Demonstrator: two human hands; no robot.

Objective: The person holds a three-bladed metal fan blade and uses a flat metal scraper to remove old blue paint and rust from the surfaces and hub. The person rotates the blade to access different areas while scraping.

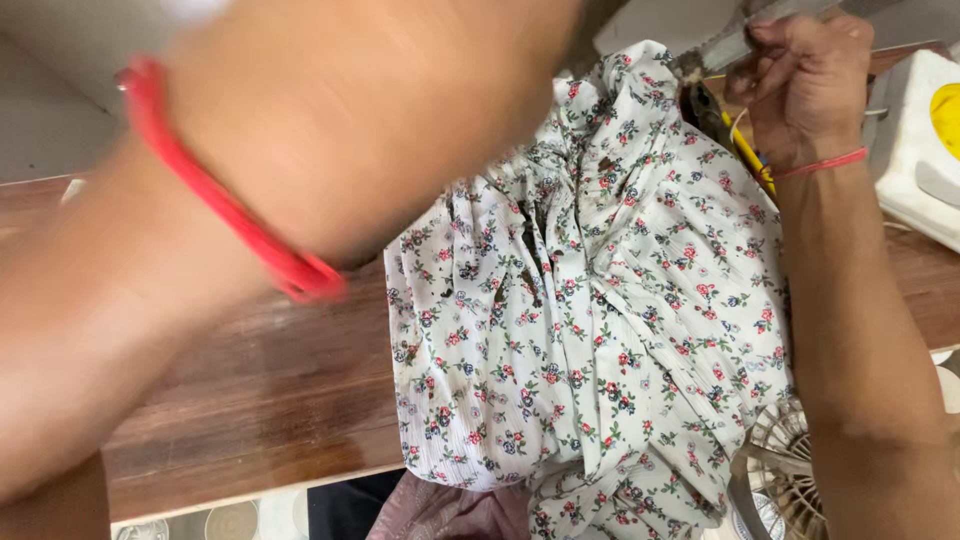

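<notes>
A: What takes up most of the wooden table (250, 400)?

B: The white floral garment (590, 320), bunched in gathers across its right half and hanging over the near edge, with its top end up by the grey metal part (735, 45) of a machine.

A: And the hands?

B: The left hand (350, 110) sweeps close to the camera, blurred; I cannot tell how it is closed or whether it holds anything. The right hand (805, 85) is curled tight at the garment's top end, fingers closed about that metal part and a thin yellow strand (745, 150).

A: How should this be handled?

B: I'd judge steady tension matters: keep the gathers flat, the strand clear of the folds.
</notes>
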